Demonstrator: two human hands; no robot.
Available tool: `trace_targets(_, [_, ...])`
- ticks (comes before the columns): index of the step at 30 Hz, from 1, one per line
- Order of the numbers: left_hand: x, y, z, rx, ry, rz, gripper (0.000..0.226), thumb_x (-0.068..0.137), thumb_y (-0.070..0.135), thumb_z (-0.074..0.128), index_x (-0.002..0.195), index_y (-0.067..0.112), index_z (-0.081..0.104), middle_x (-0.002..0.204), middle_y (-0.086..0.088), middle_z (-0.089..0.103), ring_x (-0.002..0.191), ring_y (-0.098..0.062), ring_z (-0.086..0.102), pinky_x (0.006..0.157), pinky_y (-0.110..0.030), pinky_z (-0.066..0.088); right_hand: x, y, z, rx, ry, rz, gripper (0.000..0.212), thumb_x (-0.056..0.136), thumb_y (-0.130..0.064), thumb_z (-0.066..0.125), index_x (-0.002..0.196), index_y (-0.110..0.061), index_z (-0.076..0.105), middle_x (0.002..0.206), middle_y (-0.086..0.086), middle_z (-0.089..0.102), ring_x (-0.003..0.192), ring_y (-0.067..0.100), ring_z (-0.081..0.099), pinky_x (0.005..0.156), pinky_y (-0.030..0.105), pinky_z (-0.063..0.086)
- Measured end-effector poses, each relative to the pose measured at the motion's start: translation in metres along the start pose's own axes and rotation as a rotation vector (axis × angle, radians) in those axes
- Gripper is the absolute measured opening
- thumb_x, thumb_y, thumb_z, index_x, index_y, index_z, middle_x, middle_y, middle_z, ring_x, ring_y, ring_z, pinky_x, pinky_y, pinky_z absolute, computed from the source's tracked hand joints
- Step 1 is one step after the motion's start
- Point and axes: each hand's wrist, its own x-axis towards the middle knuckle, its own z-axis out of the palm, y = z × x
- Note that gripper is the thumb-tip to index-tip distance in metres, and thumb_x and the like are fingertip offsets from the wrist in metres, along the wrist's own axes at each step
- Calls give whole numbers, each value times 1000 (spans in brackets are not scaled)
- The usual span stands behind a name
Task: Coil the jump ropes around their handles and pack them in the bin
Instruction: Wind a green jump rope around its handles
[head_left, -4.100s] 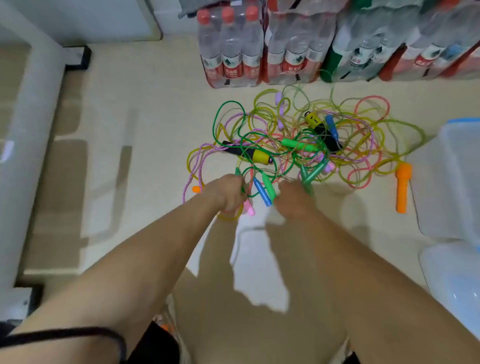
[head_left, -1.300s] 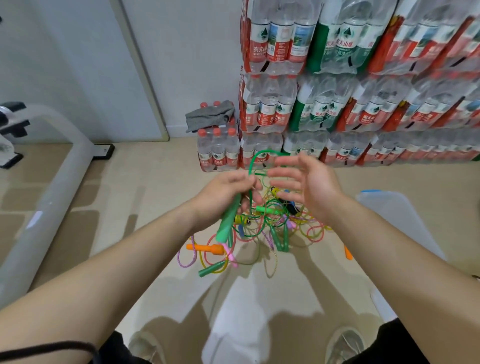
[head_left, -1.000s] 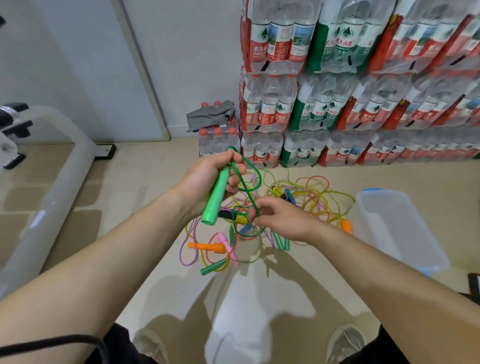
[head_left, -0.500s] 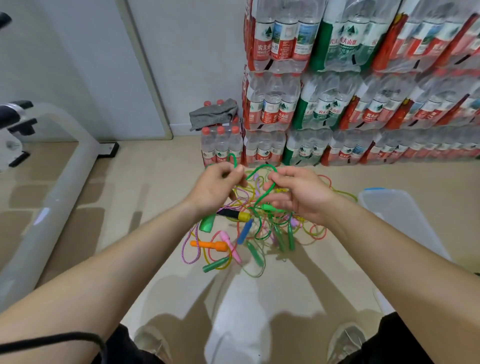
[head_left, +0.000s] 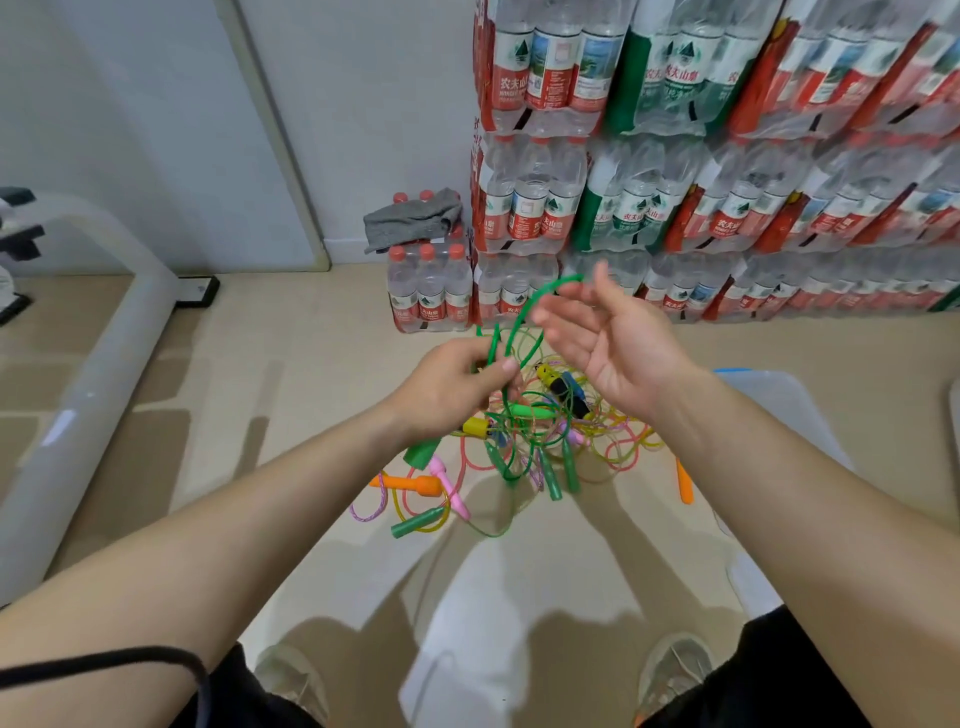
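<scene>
My left hand (head_left: 449, 387) grips a green jump-rope handle (head_left: 422, 451) whose lower end sticks out below the fist, with green rope (head_left: 519, 322) looping up from it. My right hand (head_left: 610, 340) is raised beside it, palm up and fingers spread, the green loop running over its fingertips. Below both hands a tangled pile of jump ropes (head_left: 540, 441) in green, yellow, pink and orange lies on the floor. The clear plastic bin (head_left: 779, 410) stands to the right, mostly hidden by my right forearm.
Stacked packs of bottled water (head_left: 675, 156) line the back wall, with a grey cloth (head_left: 413, 221) on a low pack. A grey tubular machine frame (head_left: 93, 374) runs along the left. Loose orange handles (head_left: 415, 484) (head_left: 684, 480) lie at the pile's edges. My shoes (head_left: 670, 670) stand below.
My right hand has let its pinch on the green rope go and opened, lifting up and to the right with the loop over its fingers. My left hand keeps hold of the green handle.
</scene>
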Motion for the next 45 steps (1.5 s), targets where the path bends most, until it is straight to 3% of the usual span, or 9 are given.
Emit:
trace_targets(4, [3,16,-12,-351,124,-97,30,107,22,44,83,14,60,73,-1,68,53,-12,50,45,-19,33,4,32,-8,-582,89,-4,17,94,-6,50,92,-12,66,84,5,73,75,22,66,66,30,50])
trace_targets(10, [4,38,-31,-911,160,-202,27,105,26,45,84,15,57,62,4,57,43,-6,42,36,-13,30,10,90,-23,-1244,-366,66,21,92,-17,66,108,-29,63,136,-8,53,130,12,48,108,31,39])
trace_targets(19, [-2,36,-43,-1148,147,-327,28,104,29,47,84,15,58,61,6,57,42,-2,44,33,-9,31,14,101,-22,-1184,-457,146,54,94,-26,69,143,-34,46,105,-3,62,92,12,62,89,29,47])
trace_targets(22, [-3,37,-46,-1161,144,-319,27,105,28,46,85,14,58,62,5,58,42,-3,45,33,-9,31,10,110,-13,-1272,-478,117,9,96,-31,66,105,-29,65,86,-7,58,74,8,53,72,26,41])
trace_targets(24, [-2,35,-51,-1110,192,-270,26,106,27,44,87,14,56,63,4,61,43,-4,50,33,-10,29,10,110,-12,-1324,-426,24,22,99,-27,63,78,-22,62,75,-6,58,70,10,52,66,26,42])
trace_targets(29, [-2,9,-66,-403,455,-83,11,105,14,49,97,11,56,85,-2,71,71,-13,74,41,-13,32,13,85,-7,-962,-216,137,26,105,-15,51,85,-7,66,98,16,69,74,23,72,53,24,53])
trace_targets(35, [2,-36,-44,139,220,-92,14,99,22,61,97,9,68,98,-7,74,84,-16,73,74,-31,57,5,44,19,-419,-128,76,22,107,-14,46,94,-4,62,78,10,71,64,20,75,53,22,58])
trace_targets(40, [-6,-30,-5,-27,52,-112,55,102,56,35,97,15,72,104,-5,74,91,-21,71,56,-14,46,1,24,27,-57,-86,26,22,106,-14,46,92,-4,60,70,8,71,60,14,72,52,20,57])
trace_targets(45, [-7,-30,10,117,15,-51,44,95,60,48,85,20,64,87,2,71,84,-19,70,82,-43,55,3,5,18,91,36,-44,25,106,-15,47,90,-2,62,67,10,72,64,16,73,56,20,58])
